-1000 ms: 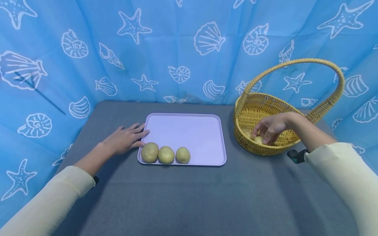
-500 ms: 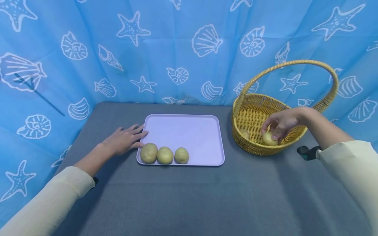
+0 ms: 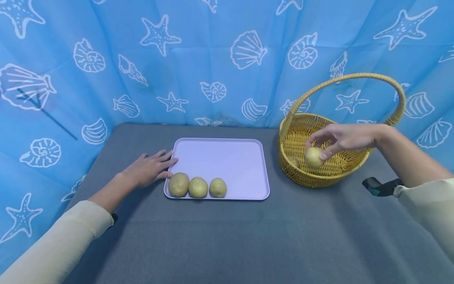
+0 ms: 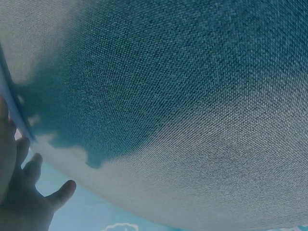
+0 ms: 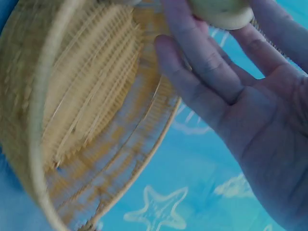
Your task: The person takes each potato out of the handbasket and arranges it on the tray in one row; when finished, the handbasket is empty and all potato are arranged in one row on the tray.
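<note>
My right hand (image 3: pixel 337 140) pinches a round, pale yellow-green potato (image 3: pixel 314 157) between thumb and fingers, over the yellow wicker basket (image 3: pixel 308 182). In the right wrist view that potato (image 5: pixel 222 12) shows at the top edge, among the fingertips. Another potato (image 3: pixel 293 161) lies inside the basket by its left wall. My left hand (image 3: pixel 147 169) rests with spread fingers at the left rim of a pale lilac tray (image 3: pixel 227 157). Along the tray's near edge sit a large potato (image 3: pixel 179 184), a middle one (image 3: pixel 198 187) and a smaller one (image 3: pixel 218 187) in a row.
The basket's tall arched handle (image 3: pixel 354 75) rises above its opening, close to my right forearm. A dark grey cloth (image 3: pixel 227 236) covers the table. Behind it hangs a blue curtain (image 3: pixel 198 59) printed with white shells and starfish.
My right hand has picked the potato up from the basket's bottom and raised it, now turning with it toward the left. My left hand and the tray's potatoes stay put.
</note>
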Motion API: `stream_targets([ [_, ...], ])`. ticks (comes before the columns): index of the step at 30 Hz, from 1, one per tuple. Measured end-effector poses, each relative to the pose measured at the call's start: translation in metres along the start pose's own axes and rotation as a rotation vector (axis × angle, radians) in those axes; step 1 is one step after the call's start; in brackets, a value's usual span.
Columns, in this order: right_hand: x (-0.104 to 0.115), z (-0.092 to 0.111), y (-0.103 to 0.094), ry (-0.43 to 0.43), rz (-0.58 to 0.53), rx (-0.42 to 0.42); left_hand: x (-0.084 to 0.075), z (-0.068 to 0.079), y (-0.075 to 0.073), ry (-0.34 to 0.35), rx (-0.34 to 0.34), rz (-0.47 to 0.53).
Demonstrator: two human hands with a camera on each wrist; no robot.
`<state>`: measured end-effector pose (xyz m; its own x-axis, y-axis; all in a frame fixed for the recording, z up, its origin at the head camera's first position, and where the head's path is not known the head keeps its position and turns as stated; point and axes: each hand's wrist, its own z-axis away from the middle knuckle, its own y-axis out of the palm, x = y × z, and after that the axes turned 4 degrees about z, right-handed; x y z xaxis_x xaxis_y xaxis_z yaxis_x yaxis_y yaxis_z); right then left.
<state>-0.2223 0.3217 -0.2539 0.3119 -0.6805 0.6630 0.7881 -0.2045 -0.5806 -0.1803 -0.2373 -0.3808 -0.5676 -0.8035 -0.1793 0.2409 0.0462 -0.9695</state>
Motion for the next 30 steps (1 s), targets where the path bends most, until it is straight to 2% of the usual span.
stream_targets([
  [7,0.033,-0.033,0.015,-0.127,0.065,-0.012,0.003,0.002,0.005,-0.001,-0.009,-0.012],
  [13,0.054,-0.066,0.039,-0.194,0.127,0.026,0.002,0.0,0.003,-0.016,0.002,-0.005],
  [24,0.06,-0.134,0.085,-0.201,0.055,0.089,0.002,-0.002,0.003,-0.002,-0.009,0.006],
  [30,0.063,-0.161,0.102,-0.144,0.024,0.093,0.001,-0.001,0.001,-0.013,0.005,0.007],
])
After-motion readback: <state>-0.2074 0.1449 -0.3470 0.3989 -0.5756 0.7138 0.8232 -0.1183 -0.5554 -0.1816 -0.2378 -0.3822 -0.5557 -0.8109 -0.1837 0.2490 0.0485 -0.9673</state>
